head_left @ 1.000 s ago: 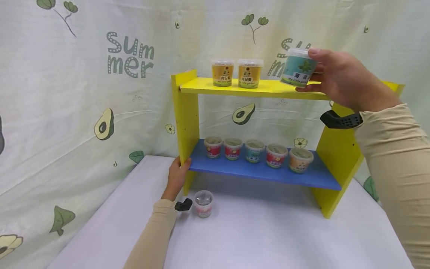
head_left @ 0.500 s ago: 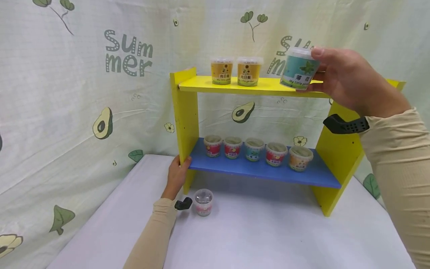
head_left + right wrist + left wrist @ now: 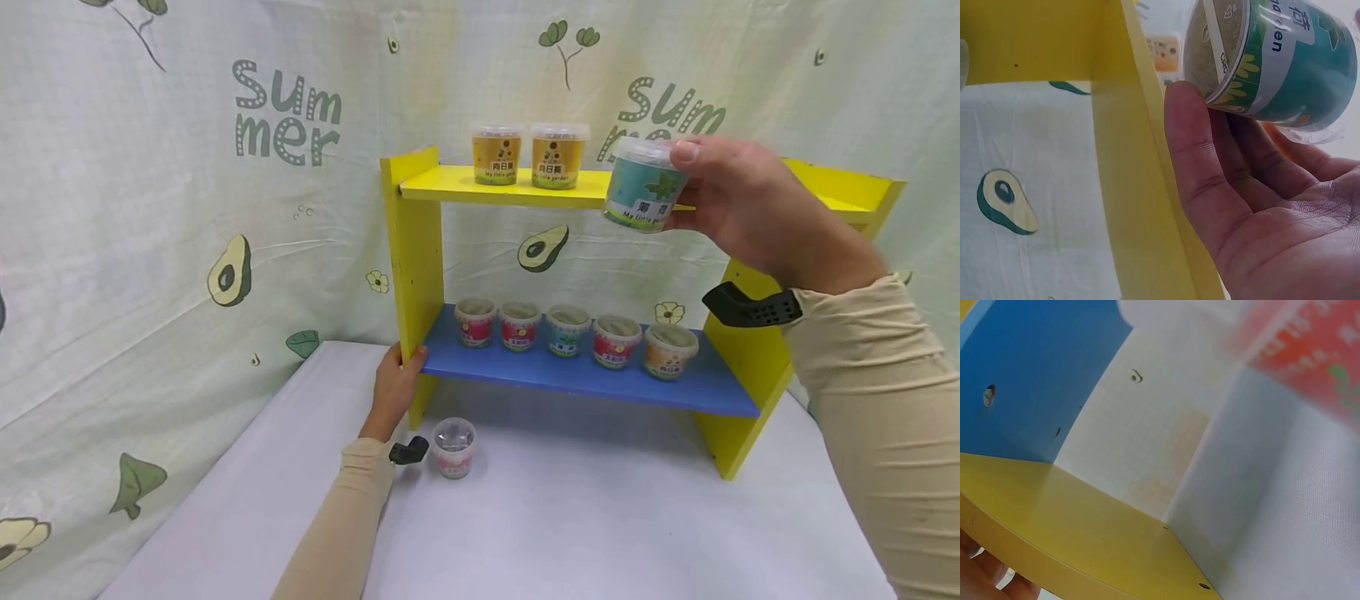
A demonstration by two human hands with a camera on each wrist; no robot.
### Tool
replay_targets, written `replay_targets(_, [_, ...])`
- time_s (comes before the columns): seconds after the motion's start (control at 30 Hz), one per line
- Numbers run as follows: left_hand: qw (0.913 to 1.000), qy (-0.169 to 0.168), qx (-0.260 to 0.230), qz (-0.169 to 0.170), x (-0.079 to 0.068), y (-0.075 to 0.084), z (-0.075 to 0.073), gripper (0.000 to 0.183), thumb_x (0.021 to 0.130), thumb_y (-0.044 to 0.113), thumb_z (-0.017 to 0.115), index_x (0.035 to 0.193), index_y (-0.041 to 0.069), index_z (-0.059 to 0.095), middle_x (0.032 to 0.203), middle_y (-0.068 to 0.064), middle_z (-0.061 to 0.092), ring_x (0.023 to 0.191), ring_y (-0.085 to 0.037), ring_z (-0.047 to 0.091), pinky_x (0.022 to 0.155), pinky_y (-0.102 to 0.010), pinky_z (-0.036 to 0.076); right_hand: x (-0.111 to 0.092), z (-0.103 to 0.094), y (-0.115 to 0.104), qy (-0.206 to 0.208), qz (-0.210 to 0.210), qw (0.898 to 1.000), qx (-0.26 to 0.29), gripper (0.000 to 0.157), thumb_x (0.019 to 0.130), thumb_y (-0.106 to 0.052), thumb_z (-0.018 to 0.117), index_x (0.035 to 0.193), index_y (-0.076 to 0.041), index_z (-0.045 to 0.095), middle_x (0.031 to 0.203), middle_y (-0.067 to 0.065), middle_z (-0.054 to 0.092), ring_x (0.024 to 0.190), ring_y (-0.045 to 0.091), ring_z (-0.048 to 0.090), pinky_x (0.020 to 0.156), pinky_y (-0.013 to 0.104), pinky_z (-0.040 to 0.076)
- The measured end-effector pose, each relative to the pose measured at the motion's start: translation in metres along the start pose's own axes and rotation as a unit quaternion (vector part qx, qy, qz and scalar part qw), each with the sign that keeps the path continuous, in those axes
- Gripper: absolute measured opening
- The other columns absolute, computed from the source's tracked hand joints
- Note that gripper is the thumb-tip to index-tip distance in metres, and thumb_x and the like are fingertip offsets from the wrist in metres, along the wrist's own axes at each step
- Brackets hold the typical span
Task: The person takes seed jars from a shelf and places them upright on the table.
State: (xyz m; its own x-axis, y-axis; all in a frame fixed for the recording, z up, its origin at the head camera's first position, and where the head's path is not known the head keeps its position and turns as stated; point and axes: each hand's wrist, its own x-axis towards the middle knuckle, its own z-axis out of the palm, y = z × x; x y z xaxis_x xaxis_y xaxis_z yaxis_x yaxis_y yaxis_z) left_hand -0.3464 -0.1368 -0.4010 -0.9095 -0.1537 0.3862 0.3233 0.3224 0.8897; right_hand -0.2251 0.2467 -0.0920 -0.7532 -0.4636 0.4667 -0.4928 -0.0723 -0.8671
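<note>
While the left yellow panel (image 3: 411, 275) is clasped, a teal cup (image 3: 643, 192) is held up

The teal cup is held by the right hand (image 3: 757, 208), the thumb at its lid and the fingers curled behind, before the front edge of the upper yellow board (image 3: 453, 185). Its long axis is nearly vertical, lid up and leaned slightly to the right; its label is turned toward the head camera. On it a green leaf and dark lettering are printed; through the clear base, a brownish filling is seen. By the left hand (image 3: 393, 390), the panel is gripped. Two orange cups (image 3: 557, 158) are stood above, five cups (image 3: 567, 335) on the blue board (image 3: 570, 379), one clear cup (image 3: 454, 454) on the white table (image 3: 600, 517).
</note>
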Motion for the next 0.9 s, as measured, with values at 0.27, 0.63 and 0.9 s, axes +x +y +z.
replay_targets(0.27, [1.0,-0.001,-0.005,0.0,0.002,-0.001,-0.002,0.054,0.1,0.044,0.055,0.133,0.002,0.054,0.123,-0.019,0.059,0.109,-0.035,0.056,0.099,-0.052,0.044,-0.006,0.019,0.021,0.002,0.032,0.999,-0.021,0.039,0.105,-0.022,0.05,0.139,-0.003,0.049,0.136,0.015,0.051,0.119,0.031,0.051,0.091,0.034,0.049])
replay_targets(0.63, [0.9999,0.01,-0.005,0.003,-0.002,-0.003,0.0,0.051,0.099,0.039,0.059,0.131,0.0,0.056,0.117,-0.02,0.061,0.104,-0.035,0.056,0.095,-0.05,0.044,-0.018,0.028,0.073,0.008,0.054,0.998,-0.022,0.041,0.105,-0.025,0.05,0.14,-0.005,0.05,0.13,0.012,0.053,0.117,0.029,0.052,0.093,0.034,0.05])
replay_targets(0.9, [1.0,0.002,-0.005,0.003,-0.002,-0.001,0.002,0.054,0.1,0.044,0.056,0.133,0.001,0.054,0.12,-0.019,0.06,0.107,-0.035,0.056,0.097,-0.052,0.044,-0.027,0.032,0.101,0.026,0.085,0.994,-0.06,0.047,0.105,-0.027,0.05,0.144,-0.002,0.043,0.13,0.012,0.051,0.115,0.027,0.054,0.093,0.029,0.05])
